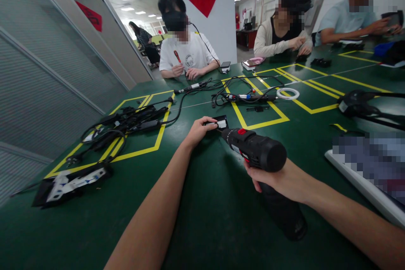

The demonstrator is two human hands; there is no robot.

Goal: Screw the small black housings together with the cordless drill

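Note:
My right hand (278, 177) is wrapped round the handle of a black cordless drill (253, 145) with a red switch on top. The drill lies nearly level, and its chuck points left and away from me. Ahead of the chuck is a small black case (222, 120) with a white part in it. My left hand (201, 130) grips this case at its left side, fingers bent over its edge. The drill's tip is close to the case; whether it touches cannot be made out.
Tangled black cables (139, 120) and a black-and-white packet (69, 185) are on the left. Beyond the case lie a blue-and-black pen-shaped tool (243, 97) and a white ring (287, 93). A white-edged tablet-like thing (357, 181) is on the right. Several people sit across the green table (126, 215).

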